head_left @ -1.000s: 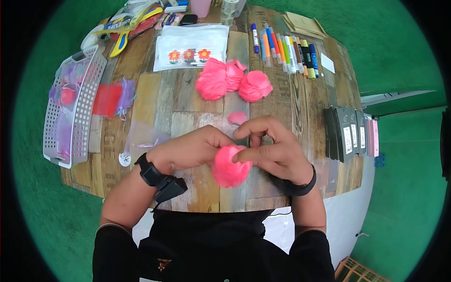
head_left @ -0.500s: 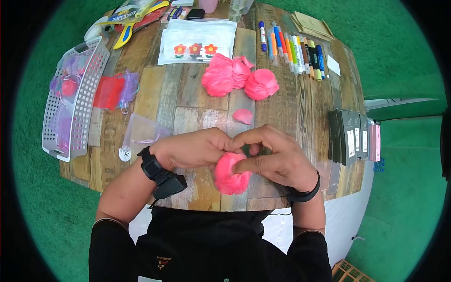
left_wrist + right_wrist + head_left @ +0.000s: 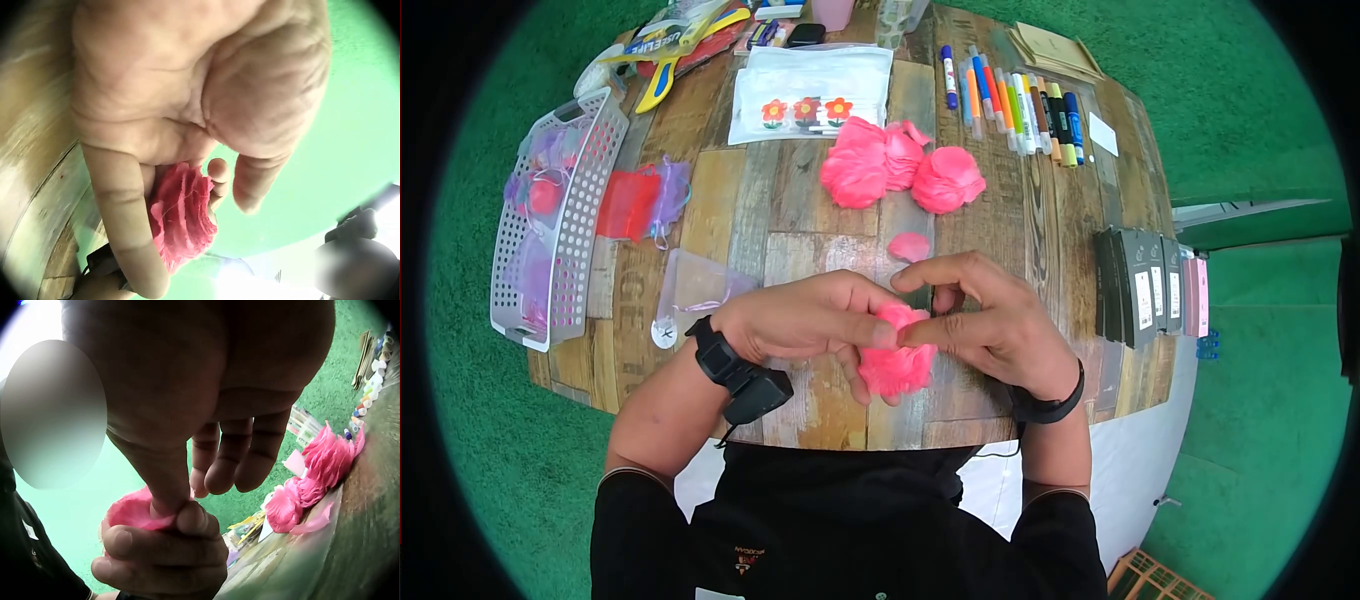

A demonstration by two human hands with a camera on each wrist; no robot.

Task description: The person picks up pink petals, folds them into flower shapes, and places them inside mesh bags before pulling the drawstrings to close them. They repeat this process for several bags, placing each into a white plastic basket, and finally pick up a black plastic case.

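Note:
A layered bundle of pink petals (image 3: 897, 370) is held by my left hand (image 3: 805, 320) close above the table's near edge. The left thumb lies over its top in the head view, with fingers underneath. In the left wrist view the petals' (image 3: 184, 219) stacked, frayed edges show among the fingers. My right hand (image 3: 1005, 325) presses its thumb into the bundle. The right wrist view shows that thumb on the cupped petals (image 3: 140, 512), the right hand's visible fingers off them. A single loose petal (image 3: 909, 247) lies beyond the hands.
Further petal clumps (image 3: 858, 165) sit at mid-table. Behind are a flower-printed pouch (image 3: 810, 95) and a row of markers (image 3: 1025, 110). Left stand a perforated basket (image 3: 590, 220), red mesh bags (image 3: 628, 205) and a sheer bag (image 3: 700, 285). Dark boxes (image 3: 1130, 285) are on the right.
The left thumb has come over the top of the petal bundle, which shows more ruffled edges now. The right thumb stays on it throughout. The loose petal keeps its place.

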